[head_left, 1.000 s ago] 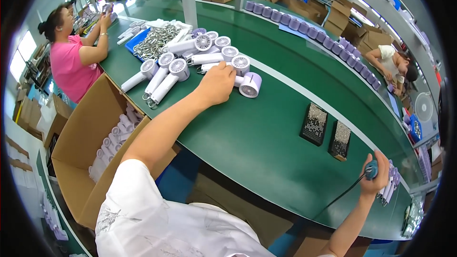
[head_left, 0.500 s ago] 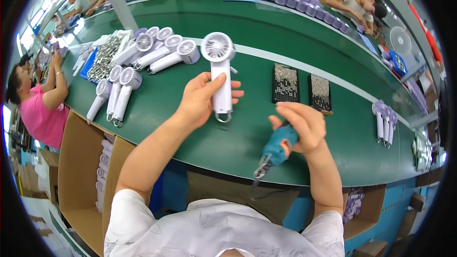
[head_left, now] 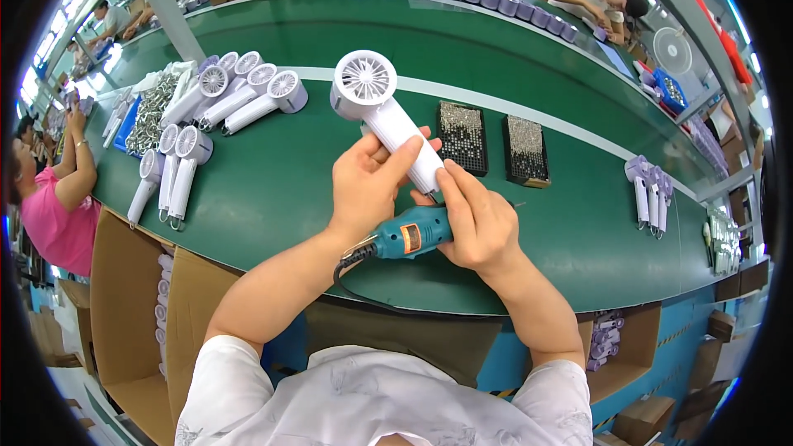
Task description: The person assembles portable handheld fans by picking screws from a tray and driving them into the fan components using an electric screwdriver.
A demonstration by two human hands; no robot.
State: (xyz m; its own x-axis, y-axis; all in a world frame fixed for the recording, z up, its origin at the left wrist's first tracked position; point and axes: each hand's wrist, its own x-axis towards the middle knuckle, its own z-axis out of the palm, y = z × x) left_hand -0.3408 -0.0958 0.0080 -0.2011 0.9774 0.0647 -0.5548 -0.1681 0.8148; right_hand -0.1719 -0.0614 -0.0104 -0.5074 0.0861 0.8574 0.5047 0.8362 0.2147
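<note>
A white and lavender handheld fan (head_left: 402, 132) lies tilted in my left hand (head_left: 363, 180), its round grille up and to the left. The fingers of that hand close around the handle from below, with the thumb on top. My right hand (head_left: 479, 219) grips a teal electric screwdriver (head_left: 413, 233) against its palm, the corded end pointing left and the bit pointing right. The thumb and fingertips of my right hand also touch the lower end of the fan's handle. A metal loop at that end is mostly hidden by the fingers.
Two black trays of small screws (head_left: 462, 136) (head_left: 526, 149) sit beyond my right hand. Several finished-looking fans (head_left: 248, 103) lie at the left by a pile of metal clips (head_left: 163, 103). More fans (head_left: 648, 194) lie at the right. An open cardboard box (head_left: 124, 314) stands below the left edge.
The fan has tilted, its handle end swinging right. My right hand has moved up and left to meet it, and the screwdriver has turned from hanging down to lying sideways. The view has shifted right.
</note>
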